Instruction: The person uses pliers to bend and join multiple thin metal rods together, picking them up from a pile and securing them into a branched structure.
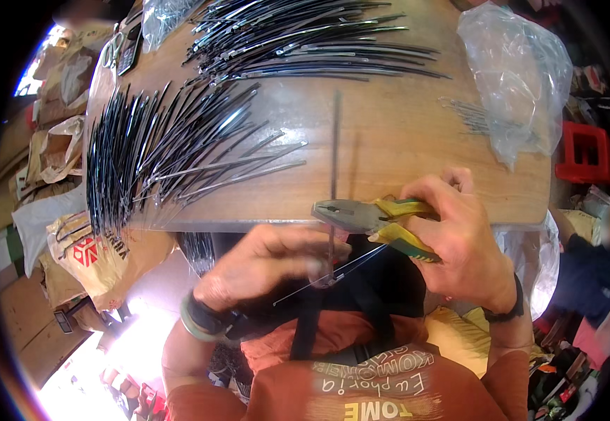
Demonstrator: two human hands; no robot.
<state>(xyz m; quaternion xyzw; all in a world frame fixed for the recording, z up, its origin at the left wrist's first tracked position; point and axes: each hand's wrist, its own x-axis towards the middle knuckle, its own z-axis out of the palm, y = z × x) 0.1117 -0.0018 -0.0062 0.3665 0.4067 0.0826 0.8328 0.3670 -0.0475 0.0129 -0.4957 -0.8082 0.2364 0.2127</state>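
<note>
Evidently, the right hand (459, 242) has its fingers clamped on the handles of the pliers (364, 217), just off the near edge of the desk (403, 119). The long strip (334, 147) crosses that edge, its lower part at the left hand (270, 263); whether those fingers pinch it or merely touch it, I cannot tell. A thin rod (296, 292) slants below.

The strip could twist or slip, I think, if the left fingers hold it loosely, and a bad bite from the pliers could bend it or nip a fingertip. The left pile (150, 147) overhangs the desk's near left corner, so a bumped elbow might spill it.

Blur softens the left fingertips; the pliers' head covers part of the strip, hiding whether the jaws grip it. The far pile (291, 42) is cut off by the top of the view.
</note>
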